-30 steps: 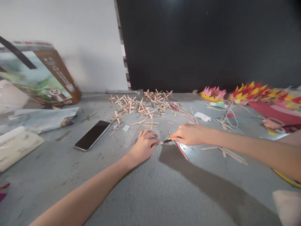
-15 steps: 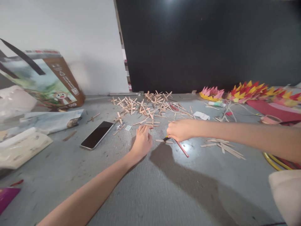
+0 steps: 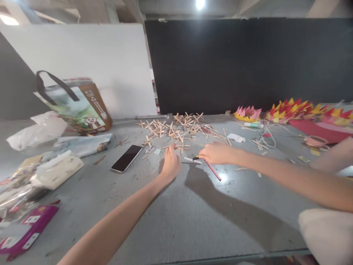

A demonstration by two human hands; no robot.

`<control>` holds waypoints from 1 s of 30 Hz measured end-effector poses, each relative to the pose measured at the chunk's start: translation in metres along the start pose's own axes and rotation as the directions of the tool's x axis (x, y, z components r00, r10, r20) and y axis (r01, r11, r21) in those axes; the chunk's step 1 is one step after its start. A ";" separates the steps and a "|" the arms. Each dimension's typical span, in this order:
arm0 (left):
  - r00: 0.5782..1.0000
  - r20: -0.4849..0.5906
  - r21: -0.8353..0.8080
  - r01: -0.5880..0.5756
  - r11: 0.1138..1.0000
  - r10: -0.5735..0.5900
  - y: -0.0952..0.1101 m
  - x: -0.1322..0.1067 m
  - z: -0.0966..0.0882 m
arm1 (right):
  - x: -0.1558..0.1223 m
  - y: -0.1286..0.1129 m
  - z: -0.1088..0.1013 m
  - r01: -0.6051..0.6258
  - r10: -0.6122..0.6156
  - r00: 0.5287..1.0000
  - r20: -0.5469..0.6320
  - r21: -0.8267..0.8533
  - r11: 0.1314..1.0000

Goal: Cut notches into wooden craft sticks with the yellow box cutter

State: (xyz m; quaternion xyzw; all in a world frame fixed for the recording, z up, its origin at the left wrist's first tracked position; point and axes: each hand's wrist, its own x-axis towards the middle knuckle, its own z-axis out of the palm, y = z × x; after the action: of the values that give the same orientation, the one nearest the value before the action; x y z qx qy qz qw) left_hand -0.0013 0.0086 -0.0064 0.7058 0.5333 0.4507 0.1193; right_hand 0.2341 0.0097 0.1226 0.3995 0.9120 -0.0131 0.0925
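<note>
My right hand [image 3: 216, 152] is closed, with a red pencil-like rod [image 3: 213, 171] slanting out below it. A thin tool tip, black with a yellow band [image 3: 196, 158], also pokes out of its left side; whether the two are joined I cannot tell. This tip touches or hovers over a flat wooden craft stick [image 3: 189, 159], which casts a dark shadow. My left hand [image 3: 171, 163] has its fingers drawn together beside the near edge of a pile of crossed craft sticks [image 3: 179, 129]. What its fingertips hold, if anything, is hidden.
A phone [image 3: 127, 158] lies to the left, near a printed carrier bag [image 3: 82, 106], plastic packets and a purple pouch [image 3: 37, 222]. Paper flower crowns [image 3: 292, 110], a glue stick [image 3: 253, 125], white cable and tape roll [image 3: 316, 140] are on the right. Another person's arm [image 3: 335, 156] reaches in there.
The camera has tilted up and turned left. My left hand's fingers have stretched up toward the stick pile. My right hand stays over the single stick. Another arm has appeared at right.
</note>
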 end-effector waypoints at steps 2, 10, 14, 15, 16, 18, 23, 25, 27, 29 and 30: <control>0.996 -0.069 -0.034 0.055 0.998 -0.057 0.000 0.001 0.003 | -0.015 0.000 0.015 -0.070 0.076 0.993 -0.093 0.067 0.995; 0.996 0.021 -0.265 0.094 0.960 -0.091 0.038 -0.003 0.041 | -0.060 -0.009 0.082 0.073 0.348 0.857 -0.380 0.759 0.647; 0.991 0.130 -0.379 0.060 0.923 -0.011 0.067 -0.013 0.048 | -0.068 -0.017 0.089 0.098 0.406 0.821 -0.402 0.798 0.594; 0.990 0.142 -0.376 0.042 0.926 0.013 0.072 -0.017 0.048 | -0.069 -0.019 0.090 0.097 0.412 0.815 -0.407 0.797 0.596; 0.987 0.153 -0.366 0.019 0.931 0.040 0.076 -0.020 0.049 | -0.071 -0.020 0.091 0.098 0.413 0.811 -0.414 0.793 0.602; 0.986 0.162 -0.330 0.008 0.944 0.048 0.080 -0.026 0.049 | -0.072 -0.023 0.095 0.113 0.404 0.803 -0.438 0.777 0.619; 0.981 0.189 -0.359 0.119 0.926 -0.052 0.076 -0.036 0.047 | -0.074 -0.029 0.102 0.125 0.365 0.802 -0.474 0.729 0.673; 0.967 0.238 -0.411 0.180 0.894 -0.085 0.076 -0.039 0.044 | -0.074 -0.031 0.102 0.118 0.354 0.810 -0.469 0.720 0.684; 0.957 0.269 -0.444 0.225 0.867 -0.111 0.078 -0.041 0.043 | -0.073 -0.034 0.102 0.115 0.340 0.817 -0.466 0.709 0.696; 0.951 0.275 -0.462 0.257 0.849 -0.139 0.082 -0.044 0.043 | -0.073 -0.036 0.102 0.105 0.339 0.818 -0.464 0.700 0.707; 0.949 0.273 -0.468 0.274 0.840 -0.157 0.085 -0.045 0.044 | -0.072 -0.038 0.102 0.099 0.343 0.816 -0.465 0.697 0.711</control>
State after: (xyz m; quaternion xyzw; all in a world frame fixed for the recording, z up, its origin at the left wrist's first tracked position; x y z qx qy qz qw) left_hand 0.0853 -0.0502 0.0011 0.6318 0.4578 0.4746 0.4073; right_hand 0.2707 -0.0783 0.0338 0.4522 0.7939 -0.2282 -0.3366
